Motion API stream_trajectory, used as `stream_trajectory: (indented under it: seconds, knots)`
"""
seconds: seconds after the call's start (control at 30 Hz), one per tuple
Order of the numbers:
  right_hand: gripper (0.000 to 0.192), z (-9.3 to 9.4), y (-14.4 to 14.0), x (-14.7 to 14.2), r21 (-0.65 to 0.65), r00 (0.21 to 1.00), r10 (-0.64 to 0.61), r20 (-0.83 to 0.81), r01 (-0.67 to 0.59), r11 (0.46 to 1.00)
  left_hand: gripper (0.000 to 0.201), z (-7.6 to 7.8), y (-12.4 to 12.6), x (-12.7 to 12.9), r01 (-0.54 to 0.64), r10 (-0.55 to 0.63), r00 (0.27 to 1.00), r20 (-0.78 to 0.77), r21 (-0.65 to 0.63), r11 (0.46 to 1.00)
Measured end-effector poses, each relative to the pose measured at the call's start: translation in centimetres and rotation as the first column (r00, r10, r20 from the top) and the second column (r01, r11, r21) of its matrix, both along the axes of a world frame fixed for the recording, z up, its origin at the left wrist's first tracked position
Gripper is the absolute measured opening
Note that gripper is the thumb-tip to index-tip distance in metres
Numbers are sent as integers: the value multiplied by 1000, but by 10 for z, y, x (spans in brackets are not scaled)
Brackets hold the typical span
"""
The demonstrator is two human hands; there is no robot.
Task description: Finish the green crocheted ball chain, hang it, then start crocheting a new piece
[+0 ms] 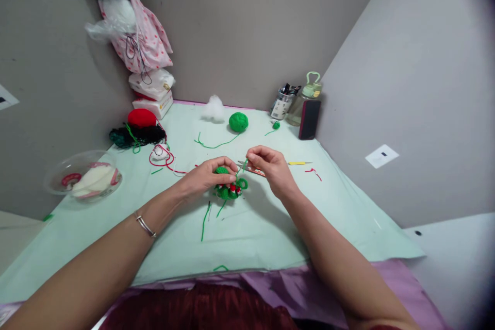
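Note:
My left hand (pixel 211 175) is closed on a small green crocheted piece (pixel 222 192) with red and white parts, just above the table. A green loop (pixel 242 183) sticks out at its right side. In my right hand (pixel 268 165), thumb and forefinger pinch a strand of green yarn (pixel 244 164) that runs up from the piece. Behind the right fingers lies a pair of scissors (pixel 255 170), partly hidden. Cut bits of green yarn (pixel 203 224) are scattered in front of the piece.
A green yarn ball (pixel 238 122) and white stuffing (pixel 213 109) lie at the back. Red yarn (pixel 142 117) and a clear bowl (pixel 116 178) are at the left. A phone (pixel 310 120), bottle (pixel 297 108) and pen tin (pixel 282 104) stand back right. A yellow-handled tool (pixel 297 163) lies at right.

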State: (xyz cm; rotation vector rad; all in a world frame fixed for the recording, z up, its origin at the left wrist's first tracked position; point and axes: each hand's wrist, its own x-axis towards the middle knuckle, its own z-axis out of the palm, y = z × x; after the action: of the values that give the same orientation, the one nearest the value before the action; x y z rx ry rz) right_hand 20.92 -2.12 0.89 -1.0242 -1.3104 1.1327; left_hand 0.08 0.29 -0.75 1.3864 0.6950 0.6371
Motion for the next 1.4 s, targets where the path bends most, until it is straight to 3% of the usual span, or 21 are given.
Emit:
stream_trajectory:
  seconds: [0.1,0.2,0.27,0.6,0.73,0.93,1.07,1.4]
  knots:
    - [27,1,-2,-2,-87,989,112,-95,-120,989,22,-1,-2,2,15,-15,1000,3,-22,1000]
    - [30,0,-6,-8,-179,949,263,-173,-293,939,24,-1,-4,4,59,-59,998,2,-19,998]
    - [32,1,-7,-11,-200,938,291,-191,-327,923,25,-2,-4,4,98,-98,995,-6,-26,995]
    - [32,3,2,2,-189,922,120,-369,-201,961,27,-1,-4,0,105,-105,994,7,-66,992]
    - [33,1,4,2,-220,918,47,-395,-144,965,42,1,-1,-3,153,-152,988,23,-45,987]
    - [34,3,4,3,-238,911,22,-413,-131,962,19,7,-3,-1,-29,34,994,101,-52,998]
    - [34,4,3,3,-227,917,12,-398,-112,967,23,11,-4,0,-132,151,980,127,-146,980]
    - [25,2,-3,-2,-67,971,-49,-234,34,997,33,13,-4,0,-156,202,961,187,-233,960]
